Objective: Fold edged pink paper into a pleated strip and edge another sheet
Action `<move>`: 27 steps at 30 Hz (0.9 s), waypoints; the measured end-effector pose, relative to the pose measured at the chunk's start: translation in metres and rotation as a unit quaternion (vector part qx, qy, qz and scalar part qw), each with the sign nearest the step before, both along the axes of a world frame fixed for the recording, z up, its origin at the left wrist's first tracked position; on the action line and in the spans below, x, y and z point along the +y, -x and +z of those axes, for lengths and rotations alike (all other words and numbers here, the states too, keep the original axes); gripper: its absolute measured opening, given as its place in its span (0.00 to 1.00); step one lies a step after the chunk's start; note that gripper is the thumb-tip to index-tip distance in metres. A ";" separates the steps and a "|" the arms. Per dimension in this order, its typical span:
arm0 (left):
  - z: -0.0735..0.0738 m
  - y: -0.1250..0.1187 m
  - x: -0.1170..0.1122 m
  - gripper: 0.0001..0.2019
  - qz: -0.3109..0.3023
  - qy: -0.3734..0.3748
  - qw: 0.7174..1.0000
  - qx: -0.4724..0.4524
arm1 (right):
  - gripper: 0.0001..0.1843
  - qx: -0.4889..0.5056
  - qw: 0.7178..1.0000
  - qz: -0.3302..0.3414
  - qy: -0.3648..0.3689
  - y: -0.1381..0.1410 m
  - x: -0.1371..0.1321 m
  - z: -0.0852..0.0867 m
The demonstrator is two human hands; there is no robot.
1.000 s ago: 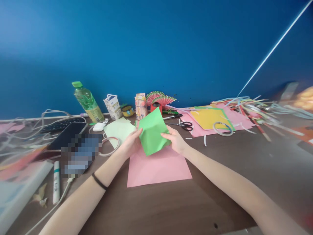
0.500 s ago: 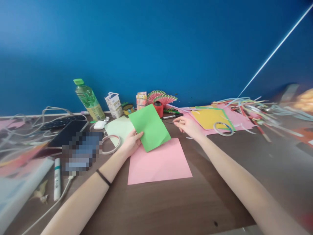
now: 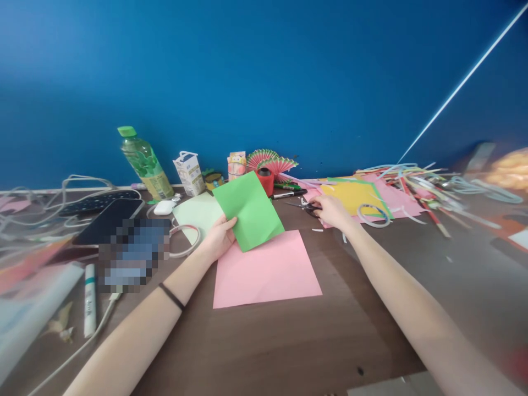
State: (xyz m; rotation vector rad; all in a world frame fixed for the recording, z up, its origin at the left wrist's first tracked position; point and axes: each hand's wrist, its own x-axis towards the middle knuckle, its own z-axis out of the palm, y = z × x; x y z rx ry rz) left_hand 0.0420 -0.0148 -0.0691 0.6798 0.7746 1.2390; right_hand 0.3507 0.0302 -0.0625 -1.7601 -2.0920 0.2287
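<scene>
My left hand (image 3: 218, 237) pinches the lower left edge of a folded green paper (image 3: 248, 210) and holds it tilted above the desk. Beneath it a pink sheet (image 3: 266, 269) lies flat on the brown desk (image 3: 289, 341). My right hand (image 3: 332, 212) is stretched out to the right, with its fingers closed over the handles of black scissors (image 3: 305, 205) that lie on the desk. Whether the scissors are lifted I cannot tell.
A pale green sheet (image 3: 198, 214) and tape rings (image 3: 185, 242) lie left of the green paper. At the back stand a green bottle (image 3: 144, 165), small cartons (image 3: 188, 173) and paper fans (image 3: 272, 162). Yellow and pink sheets (image 3: 355, 197) and paper strips (image 3: 429, 184) fill the right. Cables and a marker (image 3: 89, 300) lie left.
My right hand let go of the green paper and moved right to the scissors. The left hand alone now holds the paper, which has opened flatter.
</scene>
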 end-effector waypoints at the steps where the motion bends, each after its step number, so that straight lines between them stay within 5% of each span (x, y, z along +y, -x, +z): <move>1: 0.000 0.000 0.000 0.21 0.000 0.000 1.000 -0.002 | 0.18 -0.019 1.000 0.002 -0.007 0.000 -0.001 0.002; 7: 0.002 0.000 -0.001 0.21 -0.001 0.003 1.000 -0.005 | 0.23 -0.117 0.989 -0.010 -0.091 -0.002 -0.005 0.007; 12: 0.005 -0.001 -0.002 0.22 -0.002 0.010 1.000 0.001 | 0.23 0.041 0.995 -0.007 -0.087 -0.006 -0.003 0.018; 15: 0.004 0.000 -0.001 0.22 0.003 0.012 1.000 -0.005 | 0.20 0.206 0.978 0.025 -0.007 -0.007 -0.007 0.030; 17: 0.003 0.000 0.000 0.22 0.005 0.013 1.000 -0.009 | 0.17 0.316 0.939 0.091 0.102 -0.006 -0.014 0.037; 19: 0.001 0.000 0.001 0.22 0.001 0.009 1.000 -0.012 | 0.18 0.391 0.867 0.167 0.259 -0.005 -0.022 0.040; 22: 0.000 0.001 0.002 0.22 -0.006 0.003 1.000 -0.015 | 0.19 0.391 0.784 0.226 0.425 -0.002 -0.028 0.034; 24: 0.000 0.001 0.002 0.22 -0.007 0.004 1.000 -0.014 | 0.20 0.399 0.785 0.212 0.424 -0.002 -0.027 0.027; 27: 0.000 0.000 0.002 0.23 -0.006 0.007 1.000 -0.015 | 0.19 0.460 0.826 0.171 0.278 -0.003 -0.018 0.019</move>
